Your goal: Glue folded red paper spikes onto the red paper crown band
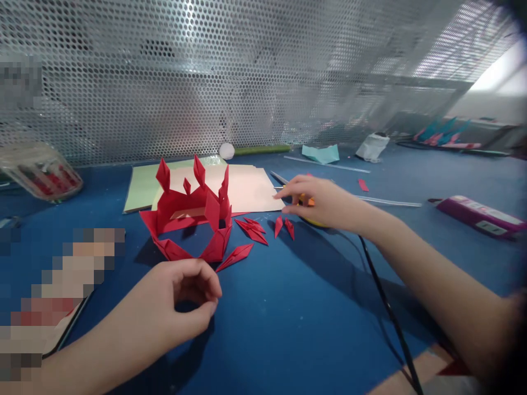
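My left hand rests low over the blue table, thumb and forefinger tips together, and nothing shows between them. Just beyond it stands a red folded-paper crown with upright pointed pieces. A loose red folded-paper piece lies at the crown's right side, near my left fingertips. Several more pointed red pieces lie to the right, with a small pair beside them. My right hand hovers above that pair with its fingers apart. Under it are scissors, partly hidden, and something orange and yellow.
Cream paper sheets and a green sheet lie behind the crown. A clear tub holds red bits at left. A purple box lies at right. Perforated metal walls the back. A black cable runs under my right arm.
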A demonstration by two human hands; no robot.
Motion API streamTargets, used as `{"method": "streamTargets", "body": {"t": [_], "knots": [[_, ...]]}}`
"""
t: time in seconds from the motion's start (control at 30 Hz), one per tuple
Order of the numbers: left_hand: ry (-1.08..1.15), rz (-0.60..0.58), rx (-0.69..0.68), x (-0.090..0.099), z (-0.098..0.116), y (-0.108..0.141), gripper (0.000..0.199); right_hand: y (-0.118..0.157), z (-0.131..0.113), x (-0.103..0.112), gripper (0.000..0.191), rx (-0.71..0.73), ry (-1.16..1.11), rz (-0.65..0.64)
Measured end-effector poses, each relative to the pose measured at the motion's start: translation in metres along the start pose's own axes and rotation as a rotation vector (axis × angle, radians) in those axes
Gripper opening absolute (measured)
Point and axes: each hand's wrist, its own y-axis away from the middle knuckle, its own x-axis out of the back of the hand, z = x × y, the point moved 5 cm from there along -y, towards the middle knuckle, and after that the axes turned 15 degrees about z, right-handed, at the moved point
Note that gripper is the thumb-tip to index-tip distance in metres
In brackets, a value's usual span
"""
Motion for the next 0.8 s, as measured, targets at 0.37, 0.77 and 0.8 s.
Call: {"method": "streamTargets", "body": {"t": [0.37,0.77,0.8], "knots": [[0.256,0.034,0.295,-0.003,-0.015,-0.003,0.016,0.009,-0.023,-0.027,0.009,0.15,-0.131,-0.159],[0.467,-0.031,0.391,-0.007,-0.019,0.001,0.022,0.026,-0.075,-0.037,0.01,0.43,-0.243,-0.093],[0.501,-0.044,0.404,-0.008,-0.019,0.002,0.027,0.027,-0.075,-0.038,0.01,0.438,-0.245,-0.094]]}}
